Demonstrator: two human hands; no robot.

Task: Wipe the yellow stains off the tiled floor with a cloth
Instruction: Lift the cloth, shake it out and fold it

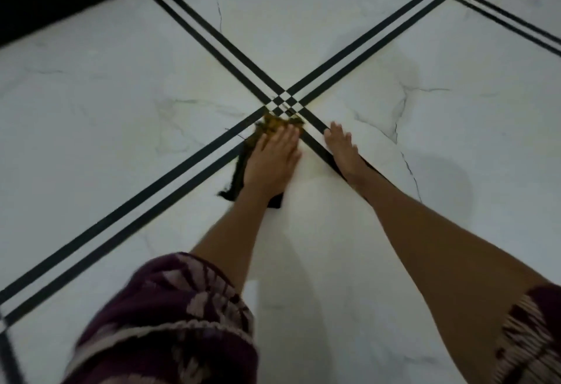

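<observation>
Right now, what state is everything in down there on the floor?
Left hand: flat, palm down, pressing on the cloth.
Right hand: flat on the bare tile, holding nothing.
Cloth: dark, spread under the left hand, front edge stained yellow.
Tiled floor: white, black double lines; yellowish tint near the crossing.

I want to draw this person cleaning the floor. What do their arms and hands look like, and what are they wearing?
Both arms are bare from above the elbow down to the left hand and right hand. No rings, watch or gloves show. Each arm comes out of a short sleeve of dark maroon cloth with pale pinkish-white patterns. The picture is slightly blurry.
</observation>
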